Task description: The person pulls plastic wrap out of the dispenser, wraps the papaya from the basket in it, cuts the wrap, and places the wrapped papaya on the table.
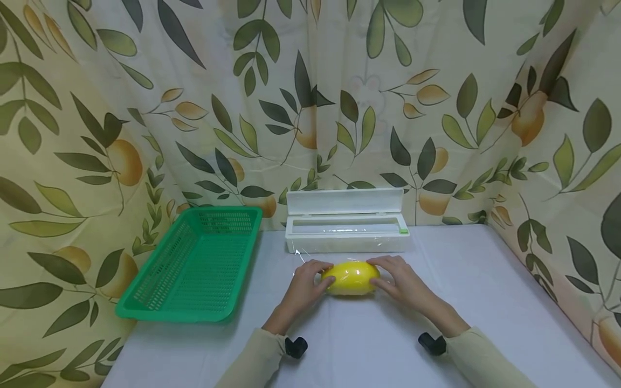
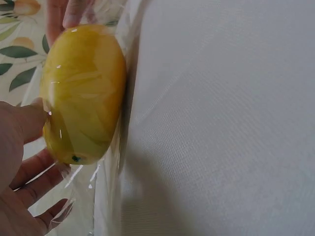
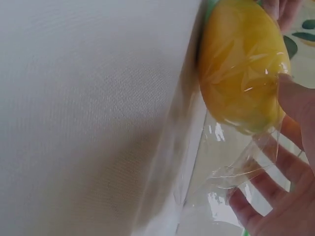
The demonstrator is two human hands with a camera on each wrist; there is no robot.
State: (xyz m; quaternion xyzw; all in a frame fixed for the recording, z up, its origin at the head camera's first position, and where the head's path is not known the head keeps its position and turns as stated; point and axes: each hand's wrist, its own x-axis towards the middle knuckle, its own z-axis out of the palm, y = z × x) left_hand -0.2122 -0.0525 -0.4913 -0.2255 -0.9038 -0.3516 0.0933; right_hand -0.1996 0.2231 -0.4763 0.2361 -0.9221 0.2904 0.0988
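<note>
A yellow oval fruit, smooth and shiny, lies on its side between the two hands, covered in clear cling film. My left hand holds its left end, thumb in front and fingers behind. The right hand grips the opposite end the same way. In the left wrist view, a small dark stem spot shows on the near end of the fruit. Loose film stretches past the fruit over the fingers in the right wrist view. The fruit's underside is hidden.
Just behind the fruit stands a white cling film box with its lid raised and a green cutter piece at its right. To the left sits a green plastic basket. A white cloth covers the table; a leaf-patterned curtain surrounds it.
</note>
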